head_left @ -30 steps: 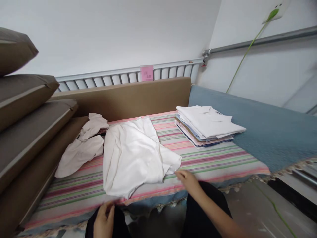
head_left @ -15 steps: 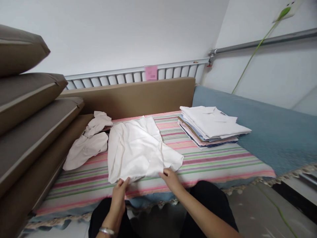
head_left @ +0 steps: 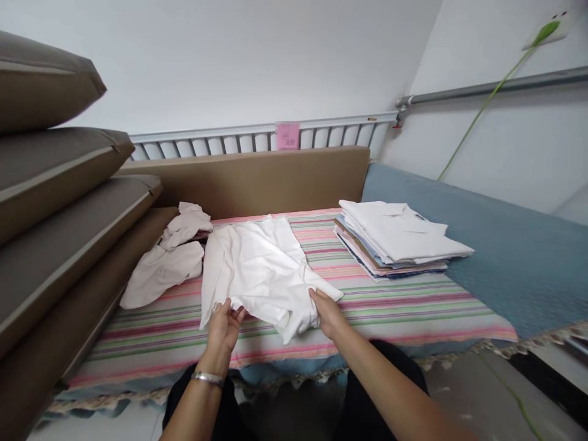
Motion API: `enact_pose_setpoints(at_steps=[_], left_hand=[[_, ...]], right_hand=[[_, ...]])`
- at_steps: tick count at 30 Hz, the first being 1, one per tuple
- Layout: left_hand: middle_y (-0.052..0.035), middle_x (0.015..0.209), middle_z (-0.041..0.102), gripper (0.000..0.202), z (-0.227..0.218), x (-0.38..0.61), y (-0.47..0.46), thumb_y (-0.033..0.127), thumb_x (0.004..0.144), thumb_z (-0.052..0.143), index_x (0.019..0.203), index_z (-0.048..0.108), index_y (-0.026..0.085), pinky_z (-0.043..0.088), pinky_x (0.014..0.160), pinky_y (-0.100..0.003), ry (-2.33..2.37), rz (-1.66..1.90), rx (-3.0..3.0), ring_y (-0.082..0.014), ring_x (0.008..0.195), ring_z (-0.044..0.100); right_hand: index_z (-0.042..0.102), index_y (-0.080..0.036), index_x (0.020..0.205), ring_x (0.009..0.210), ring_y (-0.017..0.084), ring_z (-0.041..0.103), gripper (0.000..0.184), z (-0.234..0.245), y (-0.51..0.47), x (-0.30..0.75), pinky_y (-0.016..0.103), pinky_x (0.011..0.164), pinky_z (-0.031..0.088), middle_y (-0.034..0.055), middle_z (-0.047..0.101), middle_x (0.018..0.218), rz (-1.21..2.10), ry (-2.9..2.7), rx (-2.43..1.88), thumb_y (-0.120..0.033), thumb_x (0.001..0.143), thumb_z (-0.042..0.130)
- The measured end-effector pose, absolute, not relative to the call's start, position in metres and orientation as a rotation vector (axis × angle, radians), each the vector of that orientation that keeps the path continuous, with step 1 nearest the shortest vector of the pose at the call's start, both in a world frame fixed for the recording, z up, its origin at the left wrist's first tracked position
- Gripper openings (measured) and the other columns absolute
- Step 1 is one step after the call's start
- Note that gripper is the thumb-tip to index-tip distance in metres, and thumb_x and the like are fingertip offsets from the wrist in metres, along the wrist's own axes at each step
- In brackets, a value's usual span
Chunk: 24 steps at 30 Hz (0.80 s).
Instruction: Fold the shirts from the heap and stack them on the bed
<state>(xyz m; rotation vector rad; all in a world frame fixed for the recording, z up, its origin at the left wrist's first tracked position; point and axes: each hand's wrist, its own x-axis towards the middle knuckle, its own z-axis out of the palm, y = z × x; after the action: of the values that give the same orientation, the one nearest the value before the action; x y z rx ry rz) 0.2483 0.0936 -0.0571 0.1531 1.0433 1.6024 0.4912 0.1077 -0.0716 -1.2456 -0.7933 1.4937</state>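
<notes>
White garment [head_left: 261, 260] is spread out just past the left grip [head_left: 228, 323], which pinches its near edge; right grip [head_left: 324, 310] clutches the bunched-up near-right bit.

White walls [head_left: 220, 67] meeting in a corner, with a pale slatted radiator [head_left: 208, 146] along the back and a grey pipe [head_left: 463, 94] across the right side. Green cord [head_left: 460, 146] plugged into a socket [head_left: 561, 24] up there, slanting down behind a blue padded side [head_left: 482, 226]. Brown backrest [head_left: 257, 184], stacked brown cushions [head_left: 68, 239] at left, striped cover [head_left: 395, 315] with pink edge, grey floor [head_left: 452, 380], soft even light
</notes>
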Motion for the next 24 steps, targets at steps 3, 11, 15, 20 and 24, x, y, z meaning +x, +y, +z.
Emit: enact_pose_setpoints(at_steps=[3, 11, 15, 20, 24], left_hand=[[0.0045, 0.063, 0.060, 0.021, -0.061, 0.250, 0.090, 0.005, 0.079, 0.052, 0.069, 0.041, 0.020, 0.056, 0.064, -0.029, 1.039, 1.598, 0.137, -0.0106, 0.059, 0.062], [-0.0002, 0.074, 0.064, 0.020, -0.097, 0.249, 0.048, 0.003, 0.076, 0.057, 0.081, 0.047, 0.020, 0.057, 0.056, -0.029, 1.177, 1.379, 0.146, -0.0150, 0.060, 0.065], [0.0000, 0.071, 0.064, 0.023, -0.108, 0.248, 0.035, 0.001, 0.075, 0.057, 0.078, 0.044, 0.020, 0.057, 0.054, -0.028, 1.232, 1.313, 0.127, -0.0163, 0.057, 0.065], [-0.0010, 0.075, 0.066, 0.023, -0.093, 0.252, 0.038, 0.000, 0.072, 0.061, 0.076, 0.047, 0.018, 0.059, 0.061, -0.030, 1.170, 1.315, 0.151, -0.0170, 0.064, 0.067], [-0.0045, 0.072, 0.066, 0.015, -0.072, 0.251, 0.052, -0.002, 0.075, 0.056, 0.076, 0.053, 0.013, 0.059, 0.062, -0.028, 1.112, 1.330, 0.139, -0.0167, 0.064, 0.067]], right_hand=[[0.058, -0.018, 0.098, 0.077, 0.018, 0.065, 0.030, -0.057, 0.102, 0.514, 0.030, 0.073, 0.050, 0.0050, 0.070, 0.084, 1.818, -0.665, -1.235, -0.029, 0.071, 0.066], [0.062, -0.013, 0.102, 0.080, 0.021, 0.067, 0.041, -0.030, 0.091, 0.615, 0.030, 0.072, 0.051, 0.0122, 0.070, 0.094, 1.906, -0.997, -1.470, -0.027, 0.065, 0.072], [0.054, -0.013, 0.119, 0.088, 0.024, 0.064, 0.051, -0.007, 0.120, 0.646, 0.034, 0.078, 0.050, 0.0142, 0.067, 0.103, 1.456, -1.065, -1.640, -0.026, 0.070, 0.063], [0.050, -0.013, 0.126, 0.112, 0.028, 0.052, 0.051, -0.002, 0.139, 0.636, 0.044, 0.098, 0.038, 0.0165, 0.057, 0.121, 0.212, -1.321, -1.780, -0.024, 0.076, 0.052], [0.052, -0.018, 0.126, 0.116, 0.023, 0.049, 0.049, -0.050, 0.092, 0.560, 0.038, 0.102, 0.036, 0.0119, 0.056, 0.125, 0.336, -1.863, -1.559, -0.030, 0.079, 0.051]])
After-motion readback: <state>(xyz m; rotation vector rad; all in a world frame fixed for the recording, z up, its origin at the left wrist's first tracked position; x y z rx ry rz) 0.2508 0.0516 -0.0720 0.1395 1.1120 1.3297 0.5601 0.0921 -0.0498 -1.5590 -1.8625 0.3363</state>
